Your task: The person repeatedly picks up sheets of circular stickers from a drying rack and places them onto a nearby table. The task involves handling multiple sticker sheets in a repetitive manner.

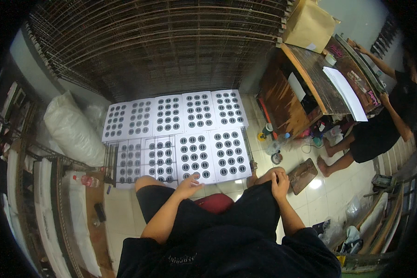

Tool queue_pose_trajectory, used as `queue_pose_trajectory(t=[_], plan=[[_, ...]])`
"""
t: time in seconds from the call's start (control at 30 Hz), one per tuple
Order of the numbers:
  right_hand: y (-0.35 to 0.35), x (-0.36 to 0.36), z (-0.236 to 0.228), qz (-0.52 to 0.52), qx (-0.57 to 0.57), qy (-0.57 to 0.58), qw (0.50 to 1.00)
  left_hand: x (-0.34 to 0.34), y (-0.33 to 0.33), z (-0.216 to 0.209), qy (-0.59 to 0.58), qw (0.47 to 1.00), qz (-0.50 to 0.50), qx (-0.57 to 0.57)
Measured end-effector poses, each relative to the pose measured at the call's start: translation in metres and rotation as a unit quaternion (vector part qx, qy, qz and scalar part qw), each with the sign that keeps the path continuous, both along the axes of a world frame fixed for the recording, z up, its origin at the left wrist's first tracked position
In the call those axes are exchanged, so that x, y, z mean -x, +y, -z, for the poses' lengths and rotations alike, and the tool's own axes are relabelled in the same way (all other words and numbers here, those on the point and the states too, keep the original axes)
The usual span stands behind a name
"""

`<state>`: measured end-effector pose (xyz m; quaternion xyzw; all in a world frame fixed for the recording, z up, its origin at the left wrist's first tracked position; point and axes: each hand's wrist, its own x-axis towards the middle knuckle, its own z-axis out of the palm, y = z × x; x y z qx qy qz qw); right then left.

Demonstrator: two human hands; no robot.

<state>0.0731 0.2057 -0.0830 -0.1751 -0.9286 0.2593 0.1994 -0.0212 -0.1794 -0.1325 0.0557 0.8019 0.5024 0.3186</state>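
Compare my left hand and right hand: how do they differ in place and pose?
The left hand is at the near edge of the printed sheets; the right hand rests at the right knee. The left hand slants forward and to the right; the right hand points mostly forward. Both are bare and hold nothing visible.

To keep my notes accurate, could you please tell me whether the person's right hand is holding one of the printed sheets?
No, the right hand is at the right knee, apart from the printed sheets.
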Motion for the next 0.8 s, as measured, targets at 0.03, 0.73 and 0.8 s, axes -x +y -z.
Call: queue_pose_trajectory(t=[0.03,0.73,0.8], plan=[[-0.002,-0.001,-0.004,0.000,0.004,-0.012,1.000,0.000,-0.002,0.002,0.018,0.998,0.057,0.026],[0.003,-0.004,0.001,-0.007,-0.013,0.001,1.000,-0.003,0.001,-0.010,0.026,0.993,0.102,0.051],[0.002,-0.005,0.002,-0.002,-0.016,0.002,1.000,-0.003,0.000,-0.010,0.025,0.994,0.099,0.049]])
